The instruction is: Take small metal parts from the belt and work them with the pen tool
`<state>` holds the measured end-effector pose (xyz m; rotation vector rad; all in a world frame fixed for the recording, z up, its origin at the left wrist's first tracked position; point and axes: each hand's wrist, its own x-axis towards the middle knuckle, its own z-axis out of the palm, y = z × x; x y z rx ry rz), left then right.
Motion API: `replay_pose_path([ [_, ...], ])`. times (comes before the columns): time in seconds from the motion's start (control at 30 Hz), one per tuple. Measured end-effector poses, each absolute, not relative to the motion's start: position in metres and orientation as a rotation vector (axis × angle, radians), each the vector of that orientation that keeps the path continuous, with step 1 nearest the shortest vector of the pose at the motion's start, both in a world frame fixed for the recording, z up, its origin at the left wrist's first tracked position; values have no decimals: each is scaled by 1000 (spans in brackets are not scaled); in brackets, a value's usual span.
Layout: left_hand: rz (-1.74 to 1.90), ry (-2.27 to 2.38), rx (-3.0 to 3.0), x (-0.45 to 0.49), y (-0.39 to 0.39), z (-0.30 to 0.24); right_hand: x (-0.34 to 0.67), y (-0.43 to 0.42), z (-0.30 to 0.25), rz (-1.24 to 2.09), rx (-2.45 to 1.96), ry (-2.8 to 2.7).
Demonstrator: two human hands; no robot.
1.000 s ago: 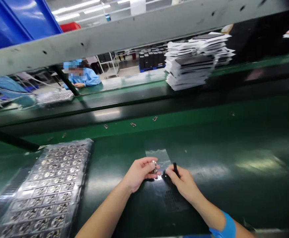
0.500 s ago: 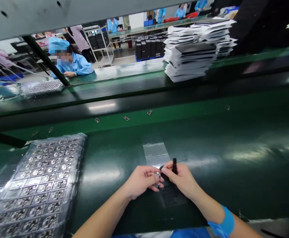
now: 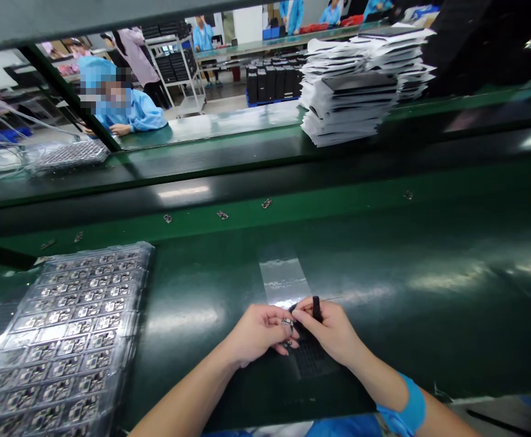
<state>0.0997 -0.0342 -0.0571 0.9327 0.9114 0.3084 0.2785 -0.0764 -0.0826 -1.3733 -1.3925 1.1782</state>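
Observation:
My left hand [image 3: 258, 334] pinches a small metal part [image 3: 287, 325] between thumb and fingers, low at the middle of the green bench. My right hand [image 3: 333, 331] is closed round a thin black tool [image 3: 315, 308] whose tip meets the part. Both hands hover over a dark perforated pad [image 3: 313, 358]. A strip of clear film [image 3: 283, 279] lies just beyond the fingers. A clear plastic tray [image 3: 71, 328] filled with several rows of the same small metal parts lies to the left.
A few loose small parts [image 3: 222, 215] lie on the green belt [image 3: 383, 206] beyond the bench. A tall stack of white and black flat packs [image 3: 351, 85] stands at the far right. Across the line, a person in a blue coat [image 3: 124, 112] works at another bench.
The view has tipped down and the overhead beam has risen out of sight. My hands have closed together, with the tool tip now at the part.

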Motion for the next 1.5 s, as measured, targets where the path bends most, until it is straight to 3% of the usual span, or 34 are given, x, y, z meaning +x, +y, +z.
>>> replay_pose_path([
  [0.43,259,891,1000,100,-36,-59,277,-77,-82,1137,-1387,-1462],
  [0.7,314,918,1017,100,-37,-62,302,-101,-75,553,-1353,-1540],
  [1.0,431,823,1191,101,-41,-67,306,-134,-83,1164,-1465,-1531],
  [1.5,384,882,1335,98,-39,-72,295,-126,-95,968,-1487,-1558],
])
